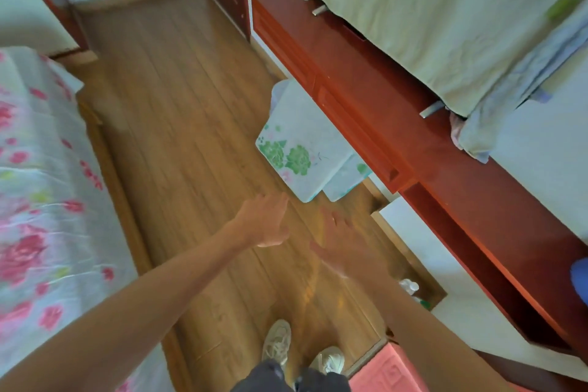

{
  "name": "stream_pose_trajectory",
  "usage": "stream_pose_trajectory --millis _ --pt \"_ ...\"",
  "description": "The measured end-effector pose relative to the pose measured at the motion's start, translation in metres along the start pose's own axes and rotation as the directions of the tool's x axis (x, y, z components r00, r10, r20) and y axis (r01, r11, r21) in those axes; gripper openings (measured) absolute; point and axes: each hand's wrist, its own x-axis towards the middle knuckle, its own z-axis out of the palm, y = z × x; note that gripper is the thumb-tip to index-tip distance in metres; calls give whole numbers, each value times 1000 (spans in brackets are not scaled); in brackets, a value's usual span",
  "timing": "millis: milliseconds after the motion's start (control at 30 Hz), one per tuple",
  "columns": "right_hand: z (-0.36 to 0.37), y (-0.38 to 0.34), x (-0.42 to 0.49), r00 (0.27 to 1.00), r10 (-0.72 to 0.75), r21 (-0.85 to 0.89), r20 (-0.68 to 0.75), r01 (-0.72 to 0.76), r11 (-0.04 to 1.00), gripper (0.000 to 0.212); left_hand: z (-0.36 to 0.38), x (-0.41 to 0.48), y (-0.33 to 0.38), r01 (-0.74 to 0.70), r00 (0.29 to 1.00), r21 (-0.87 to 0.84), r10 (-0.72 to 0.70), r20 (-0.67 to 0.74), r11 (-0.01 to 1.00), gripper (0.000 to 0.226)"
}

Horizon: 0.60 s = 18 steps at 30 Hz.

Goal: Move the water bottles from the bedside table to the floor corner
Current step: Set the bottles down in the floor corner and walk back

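Both my arms reach forward over the wooden floor. My left hand (pixel 265 221) is flat with its fingers straight and holds nothing. My right hand (pixel 342 237) is beside it, blurred, with fingers spread and nothing in it. Clear plastic water bottles (pixel 410 287) stand on the floor in the corner under the red cabinet, to the right of my right forearm, partly hidden by it. A green cap (pixel 424 304) shows beside them. No bedside table is in view.
A bed with a pink floral cover (pixel 35 200) fills the left. A long red wooden cabinet (pixel 397 124) runs along the right, draped with a pale cloth (pixel 429 19). Folded floral pads (pixel 302 143) lean against it. My shoes (pixel 276 344) stand on the wooden floor (pixel 178 105).
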Motion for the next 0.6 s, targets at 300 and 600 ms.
stream_pose_trajectory --millis 300,600 --pt "-44 -38 32 975 -217 -59 -52 214 975 79 -40 -8 -27 168 983 -46 -171 -69 985 62" --pt "-98 -48 102 931 -364 -105 -30 359 927 79 -84 9 -52 331 929 -110 -344 -135 937 67"
